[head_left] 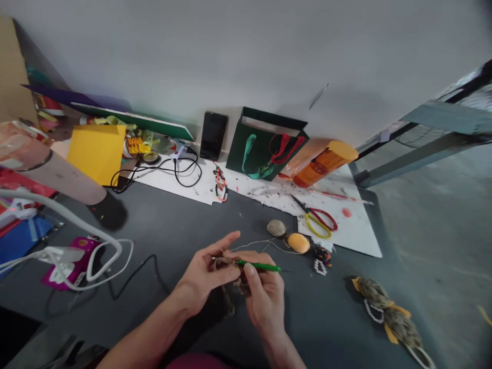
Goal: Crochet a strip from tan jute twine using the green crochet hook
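Observation:
My right hand [268,300] is closed round the green handle of a crochet hook [265,266]. The hook's metal end points left into a small brown crochet piece [243,287], mostly covered by my fingers. My left hand [200,279] pinches that piece between thumb and fingers, its index finger stretched up with yarn near it. A thin strand runs right from my hands towards a beige yarn ball [276,227] and an orange egg-shaped ball [299,243]. Beside them lies a dark beaded cord with pale beads [320,260].
Scissors [318,218] lie on a stained white board [355,225]. A green gift bag [267,146], a phone [213,136] and an orange cylinder [326,163] stand by the wall. Cables and a purple power strip [73,262] occupy the left; brown crocheted pieces [402,325] lie right.

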Demonstrator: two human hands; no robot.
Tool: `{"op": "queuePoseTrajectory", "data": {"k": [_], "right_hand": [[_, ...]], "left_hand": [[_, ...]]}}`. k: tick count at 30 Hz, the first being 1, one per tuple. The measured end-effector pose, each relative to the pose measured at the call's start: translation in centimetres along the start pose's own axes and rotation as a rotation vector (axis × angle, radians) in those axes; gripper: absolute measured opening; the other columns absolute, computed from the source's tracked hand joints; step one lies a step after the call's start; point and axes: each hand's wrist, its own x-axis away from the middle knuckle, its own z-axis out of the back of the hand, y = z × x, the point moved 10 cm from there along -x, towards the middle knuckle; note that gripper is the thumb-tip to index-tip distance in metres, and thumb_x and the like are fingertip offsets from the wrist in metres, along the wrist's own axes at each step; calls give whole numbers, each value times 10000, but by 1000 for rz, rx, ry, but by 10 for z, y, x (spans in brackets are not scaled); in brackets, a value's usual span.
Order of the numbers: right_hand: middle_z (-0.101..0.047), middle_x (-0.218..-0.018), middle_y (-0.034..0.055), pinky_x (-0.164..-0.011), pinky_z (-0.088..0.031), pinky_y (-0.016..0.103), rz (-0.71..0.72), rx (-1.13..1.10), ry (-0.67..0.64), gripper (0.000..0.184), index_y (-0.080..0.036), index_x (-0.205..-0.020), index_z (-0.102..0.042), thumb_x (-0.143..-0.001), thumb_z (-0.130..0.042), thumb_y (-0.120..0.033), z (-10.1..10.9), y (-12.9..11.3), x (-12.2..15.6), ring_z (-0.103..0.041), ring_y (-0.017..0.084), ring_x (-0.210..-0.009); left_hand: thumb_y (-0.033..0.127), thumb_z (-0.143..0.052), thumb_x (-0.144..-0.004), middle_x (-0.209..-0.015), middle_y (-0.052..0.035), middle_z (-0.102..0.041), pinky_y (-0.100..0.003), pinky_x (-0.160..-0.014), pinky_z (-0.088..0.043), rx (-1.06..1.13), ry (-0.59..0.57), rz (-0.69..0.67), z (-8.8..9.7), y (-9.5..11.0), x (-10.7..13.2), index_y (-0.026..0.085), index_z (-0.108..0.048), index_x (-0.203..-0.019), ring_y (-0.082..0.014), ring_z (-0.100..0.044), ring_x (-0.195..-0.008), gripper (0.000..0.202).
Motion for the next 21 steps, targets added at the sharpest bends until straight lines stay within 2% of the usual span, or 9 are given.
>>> {"op": "queuePoseTrajectory", "data": {"k": [2, 4, 6, 9, 11, 13, 16, 19, 21], "right_hand": [[-752, -865, 46, -760, -599, 316, 58, 60, 16, 145, -223, -867, -741, -894, -728, -365, 0, -5, -1, -716, 189, -812], [-751, -838, 35, -581, -575, 249, 41, 35, 53, 154, -224, -869, -735, -900, -719, -375, 3, -5, -3, -681, 150, -652], [-750, -810, 23, -384, -456, 182, 11, -12, 58, 162, -223, -864, -721, -899, -719, -381, 3, -7, -6, -584, 99, -477], [-761, -813, 16, -285, -344, 153, 52, 34, 13, 117, -228, -882, -711, -935, -675, -326, 1, -18, -10, -479, 58, -364], [-782, -867, 28, -314, -399, 160, 211, 183, -48, 92, -242, -936, -725, -953, -636, -228, -3, -36, -9, -575, 81, -424], [-805, -968, 52, -461, -549, 211, 446, 390, -126, 203, -263, -1015, -747, -918, -646, -117, -12, -54, -1, -735, 152, -646], [-804, -1082, 78, -681, -634, 310, 655, 538, -142, 344, -277, -1082, -759, -855, -681, -31, -18, -62, 14, -779, 241, -934], [-815, -1018, 85, -440, -531, 223, 445, 288, -9, 192, -256, -980, -763, -892, -675, -110, -3, -47, 5, -755, 178, -658], [-817, -907, 69, -309, -360, 168, 175, 61, 60, 40, -239, -859, -747, -888, -722, -225, 3, -25, -4, -558, 81, -380]], "left_hand": [[202, -948, -599, -746, 39, -676, -208, -744, -463, -24, 12, -34, 3, 4, 0, 330, -762, -1178, -76, -598, -711, 622], [253, -935, -635, -796, 17, -709, -226, -781, -475, -49, -6, -43, 3, 6, -1, 323, -755, -1192, -97, -622, -764, 590], [283, -917, -670, -822, 5, -724, -236, -808, -480, -68, -17, -47, 4, 8, -2, 316, -756, -1193, -106, -633, -791, 548], [265, -909, -684, -791, 20, -707, -211, -779, -473, -87, -1, -75, 7, 11, -3, 322, -756, -1190, -79, -608, -751, 532], [249, -911, -680, -768, 26, -696, -195, -756, -464, -92, 19, -112, 8, 13, -2, 324, -747, -1204, -69, -592, -734, 554], [235, -915, -673, -753, 26, -695, -193, -753, -462, -92, 37, -153, 9, 14, -1, 324, -727, -1238, -69, -586, -730, 602], [225, -913, -674, -736, 31, -690, -200, -741, -463, -77, 46, -160, 10, 11, -1, 319, -683, -1303, -71, -583, -711, 677], [213, -911, -671, -713, 38, -683, -205, -733, -467, -51, 41, -117, 10, 6, -3, 295, -665, -1330, -73, -588, -700, 709], [215, -909, -669, -725, 28, -698, -223, -761, -482, -39, 34, -89, 9, 4, -4, 268, -664, -1335, -85, -607, -715, 712]]}}
